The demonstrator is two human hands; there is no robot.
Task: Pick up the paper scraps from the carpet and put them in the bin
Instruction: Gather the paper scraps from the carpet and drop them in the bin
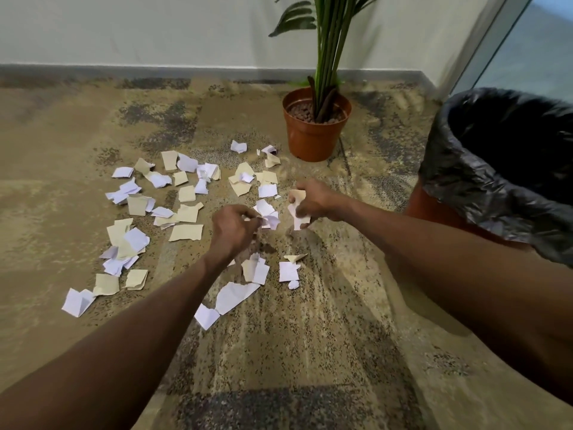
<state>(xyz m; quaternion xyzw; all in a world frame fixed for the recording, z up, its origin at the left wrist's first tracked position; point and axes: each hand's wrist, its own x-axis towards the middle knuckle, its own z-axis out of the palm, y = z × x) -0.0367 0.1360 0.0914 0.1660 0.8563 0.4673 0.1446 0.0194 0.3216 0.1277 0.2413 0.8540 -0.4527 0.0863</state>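
Note:
Many white and tan paper scraps (pixel 186 232) lie scattered over the patterned carpet (pixel 310 336), mostly left of centre. My left hand (pixel 232 229) pinches a crumpled white scrap (pixel 270 221) just above the carpet. My right hand (pixel 313 201) grips a small bunch of white and tan scraps (pixel 297 212), a little to the right of the left hand. The bin (pixel 496 169), lined with a black plastic bag, stands at the right edge, its mouth open and dark inside.
A potted plant in a brown pot (pixel 314 131) stands behind the scraps, close to the bin. A white wall with a grey skirting board (pixel 124 71) runs along the back. A glass panel (pixel 527 51) rises at the far right.

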